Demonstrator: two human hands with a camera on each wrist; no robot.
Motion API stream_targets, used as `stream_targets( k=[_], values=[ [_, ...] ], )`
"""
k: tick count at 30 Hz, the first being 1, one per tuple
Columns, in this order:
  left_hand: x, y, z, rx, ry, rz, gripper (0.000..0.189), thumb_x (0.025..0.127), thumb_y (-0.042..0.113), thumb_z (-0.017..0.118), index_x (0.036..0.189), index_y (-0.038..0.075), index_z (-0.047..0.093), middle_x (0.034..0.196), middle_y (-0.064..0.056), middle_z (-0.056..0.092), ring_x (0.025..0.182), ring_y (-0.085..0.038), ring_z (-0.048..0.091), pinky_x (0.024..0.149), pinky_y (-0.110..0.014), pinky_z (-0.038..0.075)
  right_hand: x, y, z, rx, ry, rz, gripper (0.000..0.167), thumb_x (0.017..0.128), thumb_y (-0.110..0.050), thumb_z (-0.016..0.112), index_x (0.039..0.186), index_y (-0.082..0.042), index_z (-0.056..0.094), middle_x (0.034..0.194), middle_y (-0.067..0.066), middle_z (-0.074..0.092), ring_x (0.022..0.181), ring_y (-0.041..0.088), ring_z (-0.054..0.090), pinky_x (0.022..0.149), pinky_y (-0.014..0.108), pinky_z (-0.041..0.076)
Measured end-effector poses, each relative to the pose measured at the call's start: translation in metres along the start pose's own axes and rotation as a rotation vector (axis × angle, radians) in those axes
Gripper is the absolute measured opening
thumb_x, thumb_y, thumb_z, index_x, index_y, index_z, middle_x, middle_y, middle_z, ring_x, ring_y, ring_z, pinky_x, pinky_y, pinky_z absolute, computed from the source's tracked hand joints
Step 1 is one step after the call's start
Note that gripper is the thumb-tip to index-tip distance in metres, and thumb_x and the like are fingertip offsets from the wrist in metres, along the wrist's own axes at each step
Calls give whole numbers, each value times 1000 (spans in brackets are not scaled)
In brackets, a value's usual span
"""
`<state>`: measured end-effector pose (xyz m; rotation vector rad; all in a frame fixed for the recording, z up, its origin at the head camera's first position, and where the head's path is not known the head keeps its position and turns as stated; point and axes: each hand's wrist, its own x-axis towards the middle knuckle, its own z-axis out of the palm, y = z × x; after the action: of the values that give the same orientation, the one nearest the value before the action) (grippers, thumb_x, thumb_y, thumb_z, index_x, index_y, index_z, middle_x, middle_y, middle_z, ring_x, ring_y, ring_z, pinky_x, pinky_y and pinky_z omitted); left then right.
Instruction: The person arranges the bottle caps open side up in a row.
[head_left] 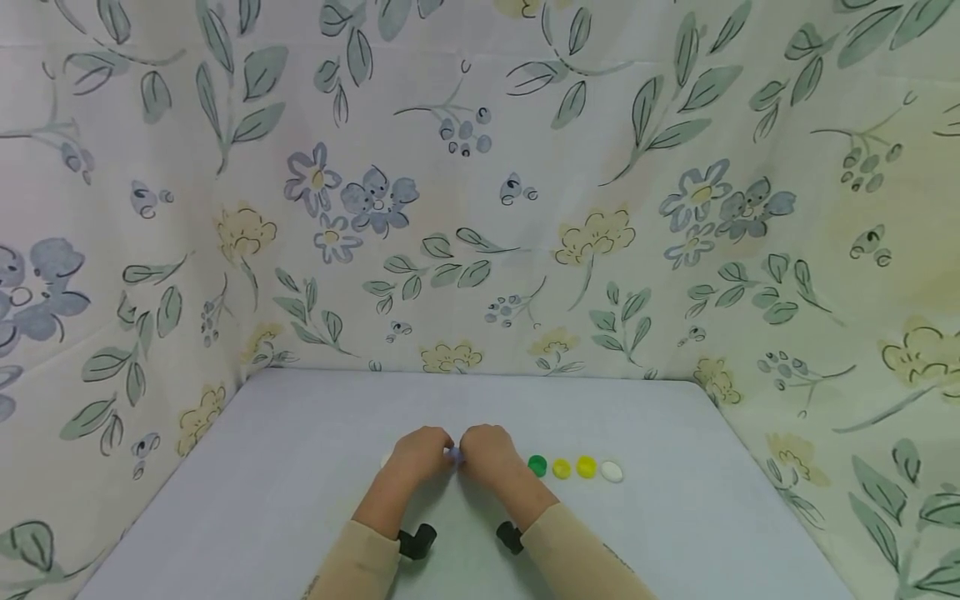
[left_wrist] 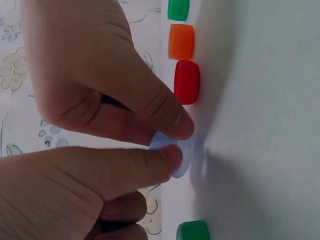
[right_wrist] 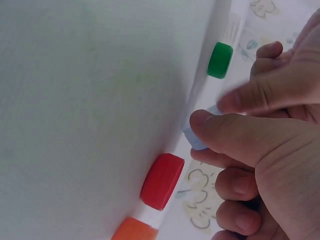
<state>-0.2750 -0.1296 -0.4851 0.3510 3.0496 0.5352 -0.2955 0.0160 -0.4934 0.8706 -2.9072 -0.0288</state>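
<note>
A pale blue, translucent bottle cap [head_left: 455, 454] is between my two hands, just above the table. My left hand [head_left: 422, 457] holds its left side, with the thumb [left_wrist: 167, 156] over the cap's face in the left wrist view. From the other side my right hand [head_left: 491, 457] pinches it between thumb [right_wrist: 207, 122] and fingers. Part of the cap is covered by both thumbs. A red cap [left_wrist: 187, 82] stands on edge close to my right hand, with an orange cap [left_wrist: 181, 41] beyond it. Left of the hands stands a green cap [right_wrist: 220, 60].
Right of my right hand the row continues with a green cap [head_left: 537, 466], two yellow caps [head_left: 587, 467] and a white cap [head_left: 612, 472]. A whitish cap [head_left: 386, 459] peeks out beside my left hand. Floral cloth [head_left: 480, 208] hangs behind the white table [head_left: 712, 533].
</note>
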Motion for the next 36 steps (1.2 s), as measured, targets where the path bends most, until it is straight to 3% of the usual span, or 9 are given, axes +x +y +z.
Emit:
stream_targets(
  k=[9, 12, 16, 24, 30, 36],
  values=[
    [6, -2, 6, 106, 56, 22, 15, 91, 13, 76, 105, 8, 80, 103, -6, 76, 98, -26, 71, 83, -42, 56, 1, 8, -1, 27, -28, -21, 13, 91, -25, 78, 98, -14, 81, 82, -2, 71, 67, 11, 55, 72, 31, 53],
    [5, -2, 2, 135, 68, 32, 17, 91, 16, 78, 107, 12, 81, 106, -4, 77, 102, -25, 71, 85, -41, 56, 0, 12, -6, 86, -29, -29, 15, 92, -21, 77, 104, -13, 81, 94, 0, 75, 81, 14, 67, 80, 32, 55],
    [2, -3, -4, 133, 80, 60, 18, 90, 19, 79, 108, 14, 81, 109, -3, 76, 107, -24, 70, 88, -41, 55, -4, 18, -13, 209, -52, -44, 17, 94, -20, 75, 107, -10, 81, 101, 1, 76, 97, 19, 70, 87, 33, 55],
    [-3, -6, -9, 34, 26, 102, 14, 89, 13, 80, 103, 13, 82, 109, -4, 76, 111, -28, 67, 96, -45, 52, -5, 23, -16, 376, -179, -59, 18, 97, -20, 70, 103, -6, 81, 91, -3, 73, 73, 12, 56, 80, 33, 54],
    [-1, -6, -9, 0, -38, 67, 9, 88, 13, 81, 96, 10, 81, 104, -5, 76, 109, -29, 68, 95, -46, 52, -2, 21, -8, 358, -176, -73, 14, 92, -13, 72, 100, -6, 81, 95, 0, 76, 73, 10, 56, 82, 34, 54],
    [2, -6, -9, -14, -84, 40, 9, 89, 12, 78, 96, 8, 81, 101, -5, 76, 102, -27, 69, 91, -45, 53, 0, 19, -7, 328, -177, -50, 13, 93, -13, 71, 101, -7, 81, 97, 0, 76, 76, 10, 58, 82, 34, 54]
  ],
)
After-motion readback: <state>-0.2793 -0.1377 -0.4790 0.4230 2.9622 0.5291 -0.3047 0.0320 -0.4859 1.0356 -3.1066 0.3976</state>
